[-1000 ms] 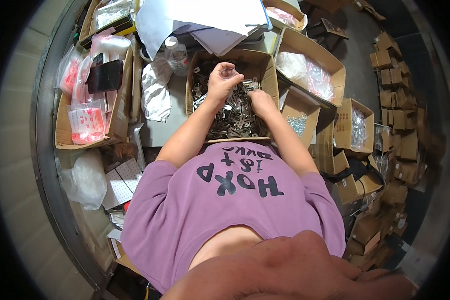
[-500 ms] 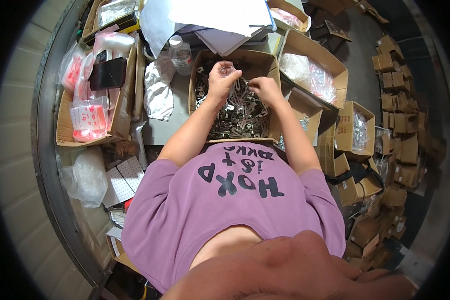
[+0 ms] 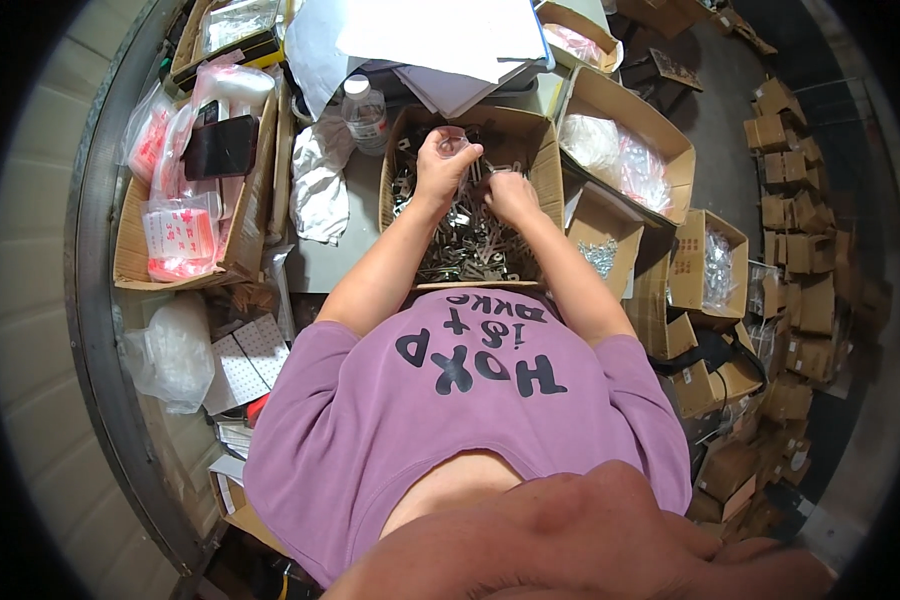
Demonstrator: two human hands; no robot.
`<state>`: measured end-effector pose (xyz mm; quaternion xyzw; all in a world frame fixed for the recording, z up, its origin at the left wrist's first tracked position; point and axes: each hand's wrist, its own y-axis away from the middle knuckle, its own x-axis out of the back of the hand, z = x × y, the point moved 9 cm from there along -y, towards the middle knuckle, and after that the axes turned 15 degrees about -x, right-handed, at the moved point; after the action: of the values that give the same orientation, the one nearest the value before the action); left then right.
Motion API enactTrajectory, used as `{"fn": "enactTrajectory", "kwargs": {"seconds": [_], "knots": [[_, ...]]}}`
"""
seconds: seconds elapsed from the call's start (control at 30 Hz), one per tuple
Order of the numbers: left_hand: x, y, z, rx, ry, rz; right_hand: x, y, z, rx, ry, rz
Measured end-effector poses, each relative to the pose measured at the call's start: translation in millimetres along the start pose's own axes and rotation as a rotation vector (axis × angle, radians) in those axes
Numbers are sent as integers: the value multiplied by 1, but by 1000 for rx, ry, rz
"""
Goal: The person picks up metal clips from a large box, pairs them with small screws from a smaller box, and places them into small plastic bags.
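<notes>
A cardboard box (image 3: 548, 140) stands in front of me, filled with loose flat metal pieces (image 3: 475, 250), several with slots or holes. Above its far left part, my left hand (image 3: 444, 165) is closed around a small clear plastic bag (image 3: 454, 144), whose mouth seems to be held open by the thumb and fingers. My right hand (image 3: 513, 197) is down over the metal pieces, right of the left hand. Its fingers are curled and pressed together; whatever they grip is too small or hidden to make out.
Left of the box stand a plastic bottle (image 3: 365, 118) and a crumpled white cloth (image 3: 320, 185). Further left, a carton (image 3: 240, 225) holds packed bags and a black phone (image 3: 220, 147). Papers (image 3: 430, 35) lie beyond. On the right are a carton of bags (image 3: 682, 150) and a tray of small screws (image 3: 598, 257).
My right hand has moved left and a little nearer to me, lower over the metal pieces. The left hand keeps the clear bag in nearly the same place.
</notes>
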<state>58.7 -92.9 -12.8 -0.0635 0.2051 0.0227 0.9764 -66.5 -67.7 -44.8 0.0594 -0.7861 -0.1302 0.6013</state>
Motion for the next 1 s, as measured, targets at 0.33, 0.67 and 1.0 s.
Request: {"fn": "enactTrajectory", "kwargs": {"seconds": [0.33, 0.67, 1.0], "knots": [[-1, 0, 0, -25, -8, -12, -3, 3, -6, -70, 17, 37], [-1, 1, 3, -9, -1, -11, 83, 32, -3, 177, -266, 615], [-21, 7, -5, 42, -13, -186, 124, 52, 31, 136, -694, 678]]}}
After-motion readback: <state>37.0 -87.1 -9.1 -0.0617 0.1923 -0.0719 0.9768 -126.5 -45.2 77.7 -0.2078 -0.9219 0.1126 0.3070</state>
